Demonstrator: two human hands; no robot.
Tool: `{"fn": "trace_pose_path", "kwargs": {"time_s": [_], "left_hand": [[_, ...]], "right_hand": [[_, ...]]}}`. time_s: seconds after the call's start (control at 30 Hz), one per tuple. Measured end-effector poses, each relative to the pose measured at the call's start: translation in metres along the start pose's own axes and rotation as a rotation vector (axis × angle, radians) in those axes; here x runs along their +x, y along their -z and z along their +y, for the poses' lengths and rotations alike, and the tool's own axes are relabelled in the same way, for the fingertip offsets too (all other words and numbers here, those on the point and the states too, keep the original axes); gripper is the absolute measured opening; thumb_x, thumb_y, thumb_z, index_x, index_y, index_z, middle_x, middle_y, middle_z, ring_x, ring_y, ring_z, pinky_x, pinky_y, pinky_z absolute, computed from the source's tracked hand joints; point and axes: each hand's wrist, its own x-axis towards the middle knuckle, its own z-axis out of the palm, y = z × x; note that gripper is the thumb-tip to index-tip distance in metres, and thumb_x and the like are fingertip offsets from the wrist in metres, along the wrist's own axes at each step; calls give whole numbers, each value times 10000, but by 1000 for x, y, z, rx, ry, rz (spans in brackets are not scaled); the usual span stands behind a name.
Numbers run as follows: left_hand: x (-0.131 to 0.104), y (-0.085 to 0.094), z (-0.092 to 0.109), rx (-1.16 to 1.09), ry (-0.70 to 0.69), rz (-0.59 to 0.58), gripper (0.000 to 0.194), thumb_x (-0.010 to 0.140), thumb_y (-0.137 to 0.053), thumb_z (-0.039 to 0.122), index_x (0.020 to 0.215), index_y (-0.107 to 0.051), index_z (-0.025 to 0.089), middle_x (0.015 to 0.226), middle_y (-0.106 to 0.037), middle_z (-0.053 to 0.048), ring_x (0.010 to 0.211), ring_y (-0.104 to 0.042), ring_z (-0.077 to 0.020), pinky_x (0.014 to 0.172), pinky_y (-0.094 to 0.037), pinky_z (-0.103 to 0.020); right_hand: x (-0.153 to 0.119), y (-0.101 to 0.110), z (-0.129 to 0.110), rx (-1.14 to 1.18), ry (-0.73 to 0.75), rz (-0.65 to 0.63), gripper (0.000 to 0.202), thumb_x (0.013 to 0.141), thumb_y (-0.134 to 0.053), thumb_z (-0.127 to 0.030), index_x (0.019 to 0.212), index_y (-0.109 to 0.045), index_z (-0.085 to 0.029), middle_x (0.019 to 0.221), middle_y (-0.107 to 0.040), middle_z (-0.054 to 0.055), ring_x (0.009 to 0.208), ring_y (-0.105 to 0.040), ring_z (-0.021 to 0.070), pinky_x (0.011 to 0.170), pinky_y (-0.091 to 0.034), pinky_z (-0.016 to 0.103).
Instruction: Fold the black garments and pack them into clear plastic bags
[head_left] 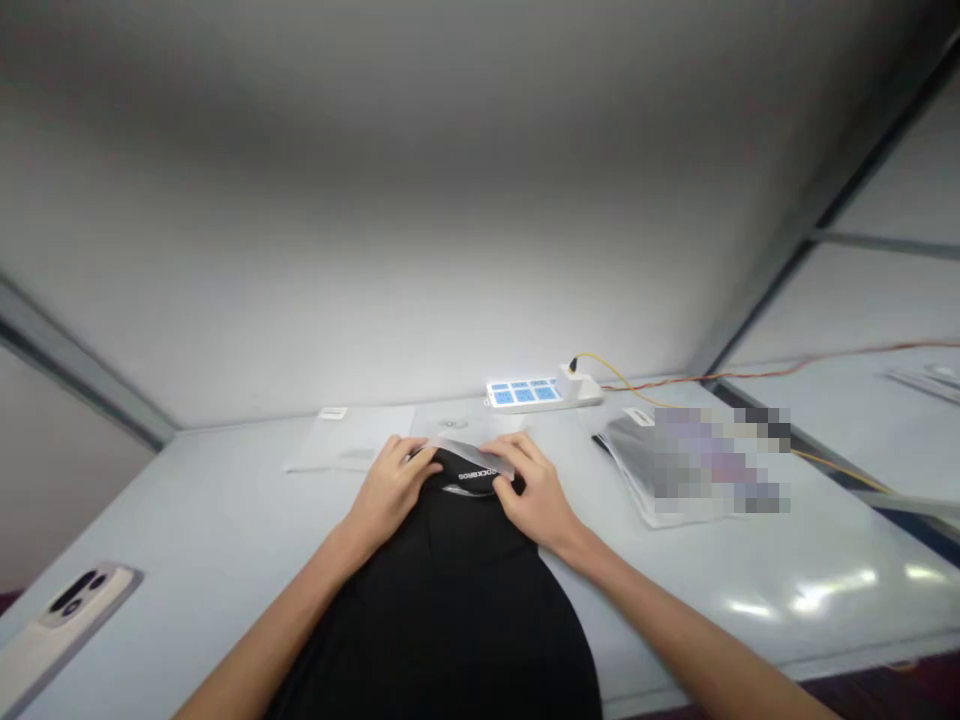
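Observation:
A large black fabric item point(465, 610) stretches from the table's front edge toward the middle; its near part leaves the frame at the bottom. White lettering that reads like "ROCKBROS" point(476, 474) shows at its far end. Across that end lies a strip of translucent plastic point(463, 450), perhaps the mouth of a bag. My left hand point(397, 478) is closed, thumb and fingers pinching the left end of the plastic and black fabric. At the right end, my right hand point(529, 490) pinches the same edge, its thumb below and its fingers above.
A white power strip point(525, 394) with a plug and yellow cable stands by the back wall. Flat clear bags point(352, 440) lie behind my left hand. At right is a stack of packaged items point(637, 460), partly blurred. A phone point(71, 630) rests at left.

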Motion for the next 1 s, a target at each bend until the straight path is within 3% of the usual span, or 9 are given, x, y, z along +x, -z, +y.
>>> {"fn": "trace_pose_path", "kwargs": {"time_s": [0.13,0.3,0.47,0.7,0.8,0.9,1.0], "left_hand": [[0,4,2,66,-12,42,295,1030,-529,291,1303,-604,209,1145,-679,-117,978,-596,-265,867,-550,-434],[-3,1,-3,97,-54,-77,474,979,-598,342,1404,-476,170,1300,-582,-174,1182,-572,-318,969,-545,-477],[0,-3,2,218,-95,-111,349,941,-519,104,1287,-526,155,1186,-609,-153,1039,-610,-285,872,-579,-423],[-2,-5,4,226,-193,-22,306,944,-487,87,1205,-580,217,1114,-623,-123,956,-618,-267,775,-572,-390],[-4,-8,-1,166,-211,-2,268,964,-491,129,1202,-566,227,1189,-622,-133,1013,-638,-265,824,-575,-404],[-2,-6,-1,61,-178,4,284,962,-566,208,1244,-533,226,1249,-628,-148,1079,-648,-286,877,-572,-449],[2,-1,4,-52,-131,-78,552,911,-684,350,1390,-439,226,1380,-583,-170,1232,-586,-334,1009,-522,-538]], "right_hand": [[-2,3,-2,15,39,-49,494,803,-486,-59,1219,-667,-253,1141,-586,75,1071,-608,218,979,-525,411],[-2,1,-5,-43,36,-137,553,823,-588,-135,1363,-580,-254,1303,-503,107,983,-610,204,947,-549,419],[-3,-6,-1,-269,-46,-190,598,902,-618,-225,1481,-473,-259,1234,-541,109,994,-623,234,901,-572,419],[0,-2,-6,-513,-88,-280,752,909,-600,-184,1594,-293,-231,1206,-631,124,921,-666,258,810,-575,390],[4,4,-13,-593,-38,-286,667,896,-628,-194,1528,-414,-191,1165,-638,146,1011,-628,302,854,-555,435],[9,8,-9,-592,73,-260,590,837,-699,-182,1403,-534,-183,1299,-582,183,1223,-521,359,1004,-483,536],[10,10,3,-522,120,-254,597,810,-719,-167,1375,-528,-163,1489,-460,206,1411,-376,378,1121,-389,583]]}}
